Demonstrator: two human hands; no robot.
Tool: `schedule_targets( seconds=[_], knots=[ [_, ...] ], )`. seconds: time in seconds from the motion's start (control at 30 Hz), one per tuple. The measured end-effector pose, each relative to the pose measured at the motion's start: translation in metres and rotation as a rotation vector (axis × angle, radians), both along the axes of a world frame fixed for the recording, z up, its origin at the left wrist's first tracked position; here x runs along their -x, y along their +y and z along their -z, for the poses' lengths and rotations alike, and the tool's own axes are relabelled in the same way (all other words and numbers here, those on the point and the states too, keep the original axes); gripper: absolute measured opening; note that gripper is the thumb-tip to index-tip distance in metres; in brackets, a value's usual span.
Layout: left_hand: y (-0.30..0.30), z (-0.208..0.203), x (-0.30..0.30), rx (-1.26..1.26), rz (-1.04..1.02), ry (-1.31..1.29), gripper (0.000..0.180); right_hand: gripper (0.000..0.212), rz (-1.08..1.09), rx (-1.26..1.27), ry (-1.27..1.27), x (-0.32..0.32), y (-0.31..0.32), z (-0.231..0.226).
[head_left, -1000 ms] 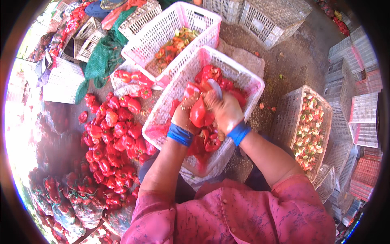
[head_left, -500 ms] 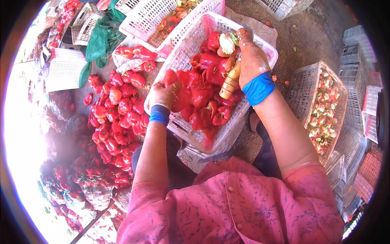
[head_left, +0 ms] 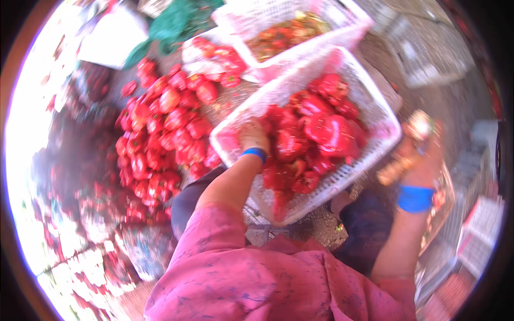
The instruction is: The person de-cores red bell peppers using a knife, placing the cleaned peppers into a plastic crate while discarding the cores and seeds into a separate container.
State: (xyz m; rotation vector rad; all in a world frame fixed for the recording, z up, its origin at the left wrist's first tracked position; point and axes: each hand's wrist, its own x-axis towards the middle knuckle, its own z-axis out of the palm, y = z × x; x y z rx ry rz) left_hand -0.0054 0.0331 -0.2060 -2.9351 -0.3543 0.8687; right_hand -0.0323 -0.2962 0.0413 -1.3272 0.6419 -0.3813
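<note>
Our left hand (head_left: 252, 137) reaches forward, forearm stretched, fingers curled over the near rim of the white plastic lattice crate (head_left: 375, 109), which sits tilted and is full of red bell peppers (head_left: 316, 134). Our right hand (head_left: 423, 155) is raised off to the right, clear of the crate, closed round a blurred tan-handled tool (head_left: 399, 167). Left of the crate: a loose heap of red peppers (head_left: 160, 134) on the ground. Beyond: a second white crate (head_left: 292, 29) with mixed pieces, green netting (head_left: 176, 24) further back.
</note>
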Motion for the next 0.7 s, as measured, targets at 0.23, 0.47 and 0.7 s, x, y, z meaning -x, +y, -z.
schedule_targets(
  seconds=[0.23,0.47,0.7],
  knots=[
    [0.01,-0.075,-0.03,0.331,-0.075,0.245,0.061,0.06,0.185,0.25,0.397,0.086,-0.2,0.038],
    [0.095,-0.157,-0.086,0.578,0.175,-0.205,0.054,0.074,0.218,0.8,1.061,0.182,-0.308,0.112],
    [0.296,-0.111,0.044,0.372,-0.926,-0.749,0.056,0.076,0.257,0.716,0.891,0.125,-0.244,0.061]
  ],
)
